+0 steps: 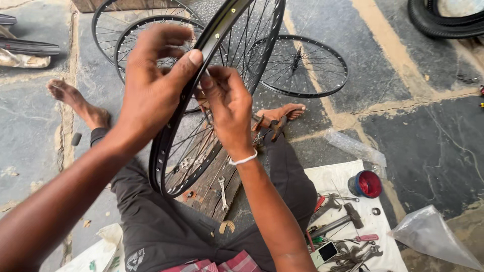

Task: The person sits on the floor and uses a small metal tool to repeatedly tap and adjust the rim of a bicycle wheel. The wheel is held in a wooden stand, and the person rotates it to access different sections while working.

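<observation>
Both hands' grip (199, 75) pinching wheel rim (166, 146) (upright)

Spare rims (302, 65) lie behind the held wheel (201, 126); tools (343, 226) right.

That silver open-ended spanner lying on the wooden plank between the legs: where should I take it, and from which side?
Probably by the slim middle shank of the silver open-ended spanner, coming straight down from above. It lies flat and roughly lengthwise on the worn wooden plank, so a grip closing across the shank fits. The black spoked bicycle rim held by the left hand and right hand crowds its left, so approach from the right.
</observation>
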